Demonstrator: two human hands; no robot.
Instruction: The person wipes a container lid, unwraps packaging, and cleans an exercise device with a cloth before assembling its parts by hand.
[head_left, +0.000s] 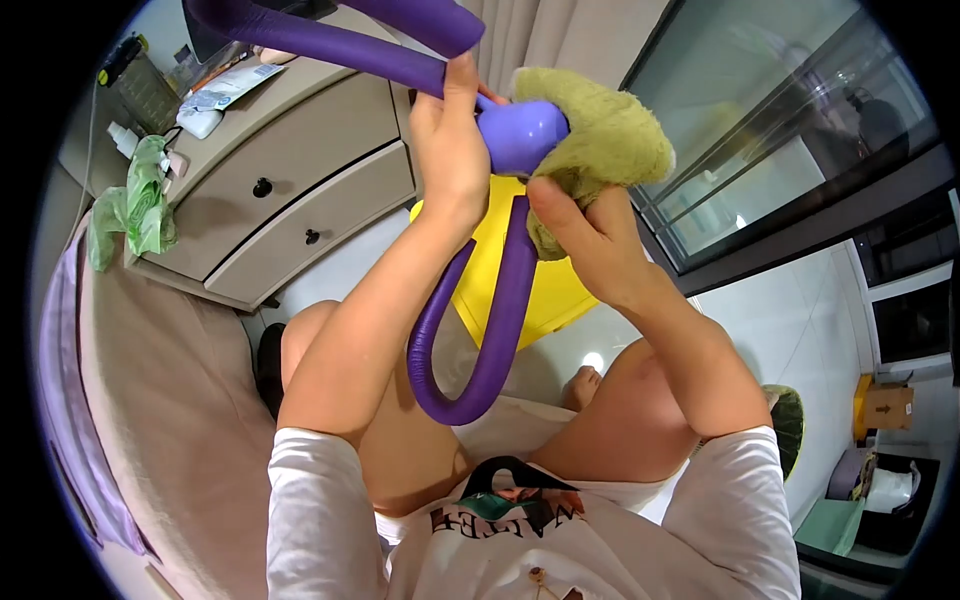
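Nearest the camera is the person's white shirt [640, 550], its printed front upside down in this view. At the far left, a green plastic bag [148, 205] hangs at the near corner of a pale chest of drawers [310, 175]. The left forearm climbs from its short sleeve, slanting up and inward, to the left hand [448, 150], which is raised high with the wrist nearly straight. Its thumb lies along a tube, and the hand is closed around the purple frame [495, 330] just beside the hub; most of its fingers are hidden behind. The frame is held up in front of the person, above the knees. Dark purple padded tubing runs off to the upper left, and another length hangs below in a long, smooth U. Between the hands sits the rounded, glossy hub [522, 138], a lighter lavender. Under it shows a yellow panel [555, 285]. An olive-green fuzzy cloth [610, 125] is bunched against the hub's right side. The right hand [598, 235] grips this cloth from below, thumb extended up along it, elbow bent outward. Farther right stands a dark-framed glass door [760, 150].
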